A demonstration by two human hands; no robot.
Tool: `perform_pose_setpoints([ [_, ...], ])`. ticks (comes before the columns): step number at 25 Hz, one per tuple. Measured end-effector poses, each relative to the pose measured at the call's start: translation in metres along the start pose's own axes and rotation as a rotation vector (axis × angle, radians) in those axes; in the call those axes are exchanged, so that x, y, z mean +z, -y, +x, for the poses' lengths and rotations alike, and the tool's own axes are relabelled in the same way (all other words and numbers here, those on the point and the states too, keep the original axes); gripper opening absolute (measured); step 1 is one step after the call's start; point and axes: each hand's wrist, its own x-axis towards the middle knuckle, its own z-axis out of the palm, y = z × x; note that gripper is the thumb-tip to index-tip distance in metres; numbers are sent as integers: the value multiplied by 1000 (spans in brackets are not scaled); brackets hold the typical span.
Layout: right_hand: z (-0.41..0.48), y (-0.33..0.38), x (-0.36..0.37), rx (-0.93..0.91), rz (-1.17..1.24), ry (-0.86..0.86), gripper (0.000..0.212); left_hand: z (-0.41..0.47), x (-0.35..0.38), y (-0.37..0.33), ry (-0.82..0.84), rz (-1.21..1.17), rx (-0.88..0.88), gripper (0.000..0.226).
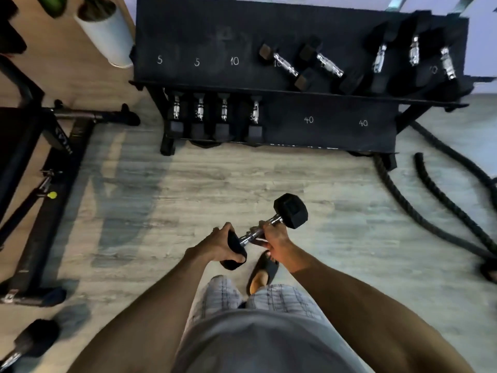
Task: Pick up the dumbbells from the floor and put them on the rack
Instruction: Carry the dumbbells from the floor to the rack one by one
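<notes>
I hold a black hex dumbbell (290, 210) with a chrome handle in both hands, above the wooden floor and in front of the rack. My left hand (220, 244) cups its near head, and my right hand (274, 238) wraps the handle. The black two-tier rack (188, 41) stands ahead, marked with chalk numbers. Several dumbbells (285, 66) lie on the right half of its top shelf. Several more dumbbells (223, 117) stand on the left of the lower shelf (336, 135). Another dumbbell (29, 343) lies on the floor at the bottom left.
A black weight bench (40, 162) stands on the left. Thick battle ropes (443, 200) snake over the floor on the right. A white cylindrical pot (107, 36) sits left of the rack. My sandalled foot (262, 273) is below the held dumbbell.
</notes>
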Motion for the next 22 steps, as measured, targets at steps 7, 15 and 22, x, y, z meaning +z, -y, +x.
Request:
perform_pose_setpoints([
  [7, 90, 126, 71, -69, -154, 52, 3, 88, -121, -32, -85, -69, -36, 86],
  [15, 192, 277, 182, -58, -167, 1, 7, 208, -295, -59, -74, -54, -35, 79],
  [22, 271, 402, 254, -59, -167, -2, 15, 289, -425, -92, -170, 18, -104, 81],
])
